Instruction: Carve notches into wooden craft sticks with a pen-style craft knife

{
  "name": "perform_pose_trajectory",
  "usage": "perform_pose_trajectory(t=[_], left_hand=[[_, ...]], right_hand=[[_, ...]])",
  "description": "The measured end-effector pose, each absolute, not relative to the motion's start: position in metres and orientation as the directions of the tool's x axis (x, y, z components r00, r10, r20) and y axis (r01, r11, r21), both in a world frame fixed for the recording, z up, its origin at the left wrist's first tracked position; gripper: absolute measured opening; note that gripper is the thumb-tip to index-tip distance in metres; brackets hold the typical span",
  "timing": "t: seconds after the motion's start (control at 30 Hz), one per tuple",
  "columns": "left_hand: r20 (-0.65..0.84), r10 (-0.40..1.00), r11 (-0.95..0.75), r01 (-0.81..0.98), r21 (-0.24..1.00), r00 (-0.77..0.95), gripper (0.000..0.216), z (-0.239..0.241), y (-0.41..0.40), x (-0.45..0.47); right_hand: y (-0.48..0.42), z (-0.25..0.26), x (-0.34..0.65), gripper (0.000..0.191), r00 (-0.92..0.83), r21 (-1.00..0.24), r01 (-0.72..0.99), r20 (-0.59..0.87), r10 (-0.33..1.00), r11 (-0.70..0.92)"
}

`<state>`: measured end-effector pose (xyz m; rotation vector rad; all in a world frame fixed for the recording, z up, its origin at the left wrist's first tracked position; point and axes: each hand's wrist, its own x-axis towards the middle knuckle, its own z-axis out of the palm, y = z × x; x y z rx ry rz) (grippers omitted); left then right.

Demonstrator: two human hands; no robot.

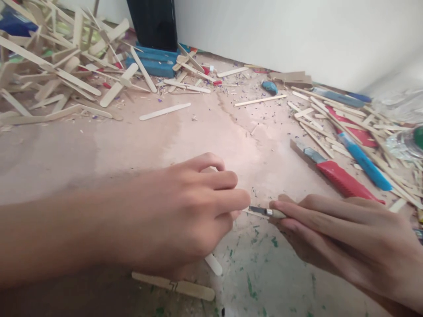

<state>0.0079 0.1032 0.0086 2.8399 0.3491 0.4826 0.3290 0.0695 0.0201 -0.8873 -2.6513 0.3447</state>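
My right hand [346,237] is closed round the light handle of a small craft knife [276,213], whose short dark blade points left. My left hand [194,207] is closed low over the table, its fingertips close to the blade. From under those fingertips a thin pale wooden stick [246,211] sticks out below the blade; the rest of it is hidden by the hand. Nearer me lies a craft stick [194,290] with dark pencil marks. The end of another craft stick [214,265] shows beneath my left hand.
A red utility knife [343,178] and a blue-handled tool [366,163] lie beyond my right hand. Loose sticks [317,125] cover the right side. A heap of craft sticks [66,66] fills the back left. A black phone-like slab [153,24] stands in a blue holder [152,61].
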Motion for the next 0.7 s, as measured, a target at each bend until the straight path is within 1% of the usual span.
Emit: perform_pose_trajectory(t=[0.13,0.27,0.47,0.57,0.7], left_hand=[[0.292,0.288,-0.936,0.204,0.287,0.912,0.031,0.0088,0.1027,0.0089],[0.316,0.289,-0.939,0.205,0.275,0.904,0.034,0.0081,0.102,0.0096],[0.31,0.287,-0.94,0.205,0.272,0.907,0.039,0.0079,0.1009,0.0099],[0.317,0.282,-0.942,0.2,0.269,0.905,0.04,0.0079,0.1004,0.0097],[0.305,0.276,-0.946,0.2,0.256,0.912,0.046,0.0085,0.1003,0.0096]], right_hand=[[0.0716,0.0212,0.3287,0.025,-0.755,-0.366,0.54,0.187,0.629,0.758],[0.0729,0.0214,0.3272,0.02,-0.76,-0.357,0.53,0.203,0.618,0.769],[0.0721,0.0196,0.3264,0.02,-0.753,-0.395,0.521,0.206,0.625,0.757],[0.0714,0.0164,0.3276,0.018,-0.746,-0.372,0.523,0.234,0.623,0.767],[0.0707,0.0118,0.3282,0.018,-0.747,-0.306,0.526,0.278,0.603,0.793]])
